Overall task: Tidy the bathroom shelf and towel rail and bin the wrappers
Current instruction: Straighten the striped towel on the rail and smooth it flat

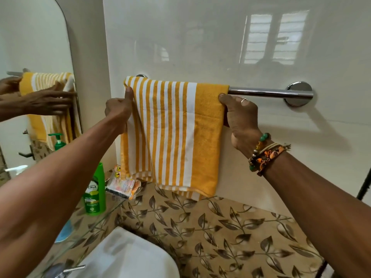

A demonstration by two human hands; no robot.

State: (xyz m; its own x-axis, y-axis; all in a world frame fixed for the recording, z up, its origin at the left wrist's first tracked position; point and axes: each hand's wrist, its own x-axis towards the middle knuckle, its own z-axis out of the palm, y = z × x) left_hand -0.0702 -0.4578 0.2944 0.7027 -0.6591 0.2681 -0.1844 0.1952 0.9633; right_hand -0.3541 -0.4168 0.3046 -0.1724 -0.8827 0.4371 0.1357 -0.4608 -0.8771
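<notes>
Grip of left hand [117,112] and right hand [242,117] pinches edges of yellow-and-white striped towel [170,127] draped on chrome rail [269,92], glossy cream wall [200,37] behind.

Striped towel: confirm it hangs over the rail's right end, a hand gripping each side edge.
Not the right end: the head view shows the striped towel hanging over the left end of the towel rail, beside the mirror, left hand and right hand gripping its side edges.

A home bathroom: towel rail [269,92], wall mirror [30,43], washbasin [128,255].
</notes>
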